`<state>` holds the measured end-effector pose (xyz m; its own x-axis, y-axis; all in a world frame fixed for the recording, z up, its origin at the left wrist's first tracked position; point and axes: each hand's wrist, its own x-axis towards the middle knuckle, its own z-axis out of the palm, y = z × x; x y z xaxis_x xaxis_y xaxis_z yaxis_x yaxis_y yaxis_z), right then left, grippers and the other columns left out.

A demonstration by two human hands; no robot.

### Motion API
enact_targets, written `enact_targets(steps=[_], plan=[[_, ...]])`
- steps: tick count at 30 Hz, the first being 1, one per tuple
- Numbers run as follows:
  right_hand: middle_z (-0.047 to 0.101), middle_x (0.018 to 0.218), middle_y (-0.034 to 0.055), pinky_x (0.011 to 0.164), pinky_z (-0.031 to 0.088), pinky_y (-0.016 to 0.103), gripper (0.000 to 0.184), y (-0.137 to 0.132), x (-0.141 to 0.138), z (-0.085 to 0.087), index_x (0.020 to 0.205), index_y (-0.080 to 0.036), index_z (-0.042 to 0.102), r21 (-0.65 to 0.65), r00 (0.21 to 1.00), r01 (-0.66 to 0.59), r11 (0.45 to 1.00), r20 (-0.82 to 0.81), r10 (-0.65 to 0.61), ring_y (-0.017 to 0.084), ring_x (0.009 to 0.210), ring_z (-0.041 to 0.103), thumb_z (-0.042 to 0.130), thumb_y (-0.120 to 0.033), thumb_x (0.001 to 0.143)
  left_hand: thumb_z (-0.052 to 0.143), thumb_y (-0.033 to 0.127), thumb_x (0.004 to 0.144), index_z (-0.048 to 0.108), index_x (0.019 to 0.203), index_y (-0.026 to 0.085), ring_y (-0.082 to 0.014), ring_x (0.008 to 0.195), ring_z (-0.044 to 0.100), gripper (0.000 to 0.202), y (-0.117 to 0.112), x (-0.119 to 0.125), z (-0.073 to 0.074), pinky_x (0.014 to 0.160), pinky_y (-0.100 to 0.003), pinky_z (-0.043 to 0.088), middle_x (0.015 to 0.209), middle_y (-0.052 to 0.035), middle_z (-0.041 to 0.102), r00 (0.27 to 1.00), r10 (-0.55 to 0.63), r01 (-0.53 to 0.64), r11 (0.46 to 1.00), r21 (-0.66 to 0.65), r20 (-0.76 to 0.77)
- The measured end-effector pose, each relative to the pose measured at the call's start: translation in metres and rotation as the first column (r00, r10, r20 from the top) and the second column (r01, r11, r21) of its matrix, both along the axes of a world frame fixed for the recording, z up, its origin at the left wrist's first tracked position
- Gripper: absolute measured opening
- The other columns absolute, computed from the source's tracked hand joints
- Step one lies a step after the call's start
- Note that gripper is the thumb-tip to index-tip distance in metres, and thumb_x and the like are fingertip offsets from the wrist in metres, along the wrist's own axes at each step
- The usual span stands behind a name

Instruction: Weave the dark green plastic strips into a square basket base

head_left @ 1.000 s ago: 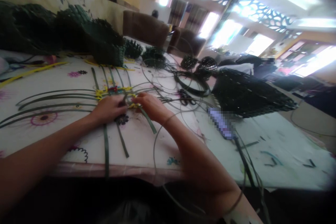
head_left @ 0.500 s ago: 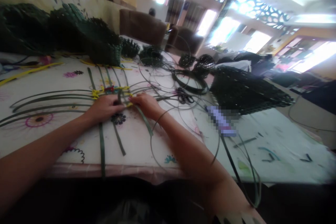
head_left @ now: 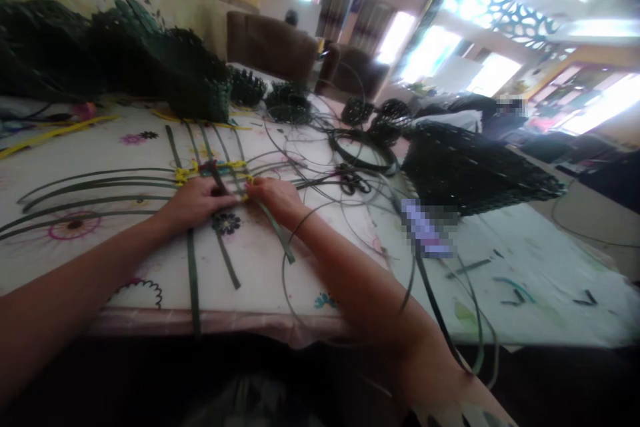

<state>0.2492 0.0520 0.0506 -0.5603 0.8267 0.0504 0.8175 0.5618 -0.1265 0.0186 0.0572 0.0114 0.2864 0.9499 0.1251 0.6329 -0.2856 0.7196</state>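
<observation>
Several dark green flat strips (head_left: 100,181) lie crossed on the flowered tablecloth (head_left: 260,267), tied at the crossing with yellow strips (head_left: 186,173) and a red bit. My left hand (head_left: 193,203) rests on the crossing, fingers curled down on the green strips. My right hand (head_left: 274,197) sits just right of it, fingers pinched on a green strip (head_left: 277,233) that runs toward the table's front edge. A thin green loop curves around my right forearm.
Dark green woven baskets (head_left: 195,83) stand at the back left. A large dark woven piece (head_left: 470,173) lies at the right, with coils of thin cane (head_left: 360,153) and scissors (head_left: 353,181) between. Brown armchairs and a person sit beyond the table. Cut scraps lie at the right.
Both hands stayed at the crossing with only small finger shifts. The thin loop by my right forearm swung lower and rightward, and the view shifted slightly.
</observation>
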Motion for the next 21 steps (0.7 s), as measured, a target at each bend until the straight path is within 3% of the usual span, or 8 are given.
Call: enact_targets(steps=[5,13,17,21], plan=[[0.078,0.134,0.0068,0.079,0.044,0.030,0.039,-0.005,0.005,0.005,0.130,-0.027,0.080,0.001,0.995,-0.086,0.996,0.042,0.086,0.021,0.112,0.071,0.043,-0.031,0.118,0.074,0.063,0.076,0.083,0.089,0.024,-0.0292,0.088,0.075,0.042,-0.002,0.001,0.000,0.093,-0.043,0.063,0.083,-0.0035,0.080,0.998,0.015,-0.015,1.000,-0.005,0.059],[0.081,0.111,0.0040,0.083,0.044,0.026,0.032,0.005,0.011,-0.015,0.128,-0.022,0.080,-0.145,0.942,-0.025,0.989,-0.334,-0.025,0.018,0.097,0.068,0.061,-0.022,0.103,0.074,0.070,0.076,0.079,0.081,0.024,-0.0298,0.086,0.074,0.046,0.000,-0.002,0.002,0.086,-0.042,0.062,0.083,-0.0045,0.079,0.999,0.002,0.001,0.998,-0.065,0.044],[0.081,0.106,0.0028,0.084,0.044,0.024,0.027,0.014,0.010,-0.025,0.119,-0.020,0.083,-0.173,0.908,-0.065,0.983,-0.418,-0.013,0.017,0.096,0.067,0.063,-0.020,0.101,0.074,0.068,0.077,0.079,0.082,0.024,-0.0297,0.085,0.074,0.045,0.000,-0.003,0.002,0.084,-0.042,0.061,0.081,-0.0040,0.078,0.997,0.014,-0.007,0.996,-0.088,0.079],[0.080,0.099,0.0026,0.078,0.040,0.026,0.024,0.011,0.006,-0.024,0.116,-0.019,0.084,-0.180,0.917,-0.029,0.983,-0.397,-0.046,0.017,0.090,0.065,0.066,-0.023,0.100,0.074,0.066,0.078,0.079,0.079,0.023,-0.0285,0.083,0.072,0.043,0.000,-0.006,0.002,0.081,-0.039,0.060,0.081,-0.0044,0.077,0.997,-0.026,0.031,0.998,-0.060,0.068]])
